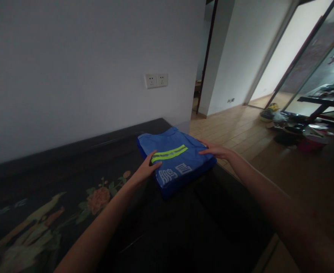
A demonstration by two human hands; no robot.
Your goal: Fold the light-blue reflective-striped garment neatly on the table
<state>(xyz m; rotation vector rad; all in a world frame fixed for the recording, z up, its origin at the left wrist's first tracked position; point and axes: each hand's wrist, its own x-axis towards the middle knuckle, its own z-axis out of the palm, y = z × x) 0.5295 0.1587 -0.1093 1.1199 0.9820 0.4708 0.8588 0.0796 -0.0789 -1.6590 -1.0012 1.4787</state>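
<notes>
A folded blue garment (172, 138) lies at the far end of a dark, glossy tabletop (113, 136). A yellow-green band with a grey stripe crosses it, and white characters are printed near its front corner. Deeper blue fabric shows below its edge; whether that is a second piece I cannot tell. My left hand (148, 167) grips the left side, thumb on top near the end of the band. On the opposite side, my right hand (214, 149) holds the edge with its thumb on top. The undersides of both grips are partly hidden.
Painted flowers (99, 199) decorate the tabletop at left. A white wall with two sockets (156, 80) rises behind it. To the right lies wooden flooring (226, 123), with a pink bucket (311, 142), bags and a dark bench (326, 101) beyond.
</notes>
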